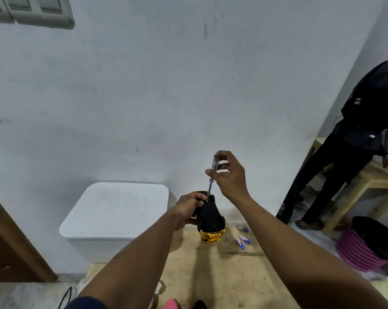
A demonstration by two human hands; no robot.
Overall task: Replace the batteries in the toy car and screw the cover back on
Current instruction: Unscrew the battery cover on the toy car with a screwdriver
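Observation:
My left hand [188,208] grips the toy car [211,217], held above the wooden table with its black underside facing me and its gold front end pointing down. My right hand [228,175] pinches the clear handle of a screwdriver [212,177], which stands nearly upright. The screwdriver's tip rests on the car's underside near its upper end, close to my left fingertips. Three blue batteries [243,239] lie loose on the wooden table [211,275] to the right of the car.
A white lidded box [119,210] stands at the table's far left against the wall. A person in dark clothes [344,152] stands at the right by another wooden table [371,177]. A pink basket [358,250] sits on the floor at the right.

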